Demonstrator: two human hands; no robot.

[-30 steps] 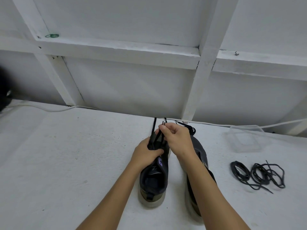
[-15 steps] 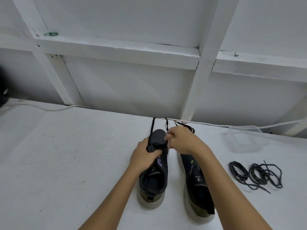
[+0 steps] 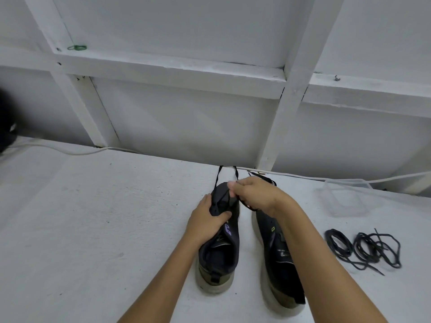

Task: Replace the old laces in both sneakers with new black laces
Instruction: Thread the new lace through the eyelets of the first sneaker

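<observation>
Here your left hand (image 3: 207, 221) grips the left sneaker (image 3: 220, 250) at the bench's (image 3: 93, 229) far edge; your right hand (image 3: 254, 194) pinches its black lace (image 3: 218, 179).

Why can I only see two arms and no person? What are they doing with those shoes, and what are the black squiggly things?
The camera sits on the person's head and looks down, so you see only their arms. The left hand grips the toe end of the left sneaker. The right hand pinches a black lace threaded in that shoe; two lace ends stick out past the toe. The right sneaker stands beside it on the white table. The squiggly things are coiled black laces lying to the right. Behind them is a clear plastic box.
</observation>
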